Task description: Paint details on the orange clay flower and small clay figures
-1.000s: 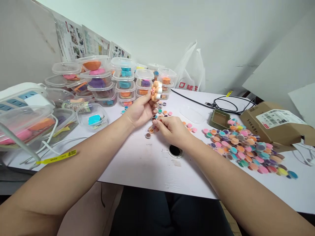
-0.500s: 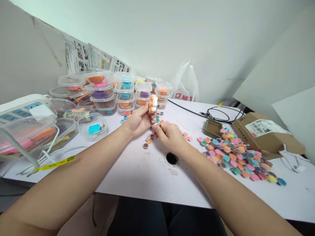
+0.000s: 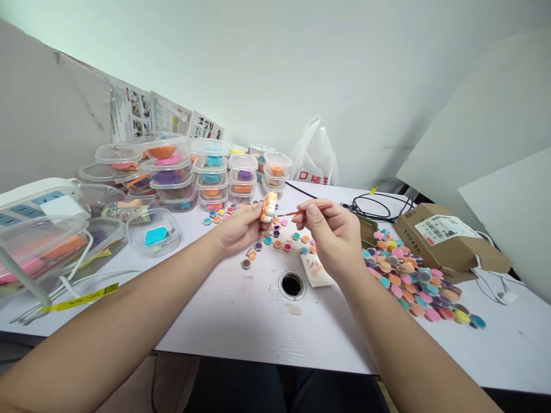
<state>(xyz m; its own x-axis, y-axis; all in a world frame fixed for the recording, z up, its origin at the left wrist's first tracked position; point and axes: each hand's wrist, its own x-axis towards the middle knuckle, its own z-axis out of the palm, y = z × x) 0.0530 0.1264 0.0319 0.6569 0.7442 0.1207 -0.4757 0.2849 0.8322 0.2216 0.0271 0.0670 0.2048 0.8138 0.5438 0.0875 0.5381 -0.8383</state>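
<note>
My left hand (image 3: 241,229) is closed on a small white and orange figurine (image 3: 269,207), held upright above the table. My right hand (image 3: 338,232) grips a thin paintbrush with a red handle (image 3: 316,209). The brush's dark tip points left and is close to the figurine's lower right side; whether it touches I cannot tell. Beneath and around the hands lie small paint pots (image 3: 287,247) in many colours. A white folded tissue with coloured stains (image 3: 316,271) rests on the table below my right hand.
Stacked clear plastic boxes (image 3: 210,178) with coloured contents stand at the back left. To the right are a large heap of paint pots (image 3: 413,281), a cardboard box (image 3: 451,235) and a coiled black cable (image 3: 383,203). The white table (image 3: 241,321) has a round hole (image 3: 293,285).
My right hand has moved right, away from my left fingers, and the red brush now shows clearly. The figurine sits slightly lower in view. The stained tissue has come into sight.
</note>
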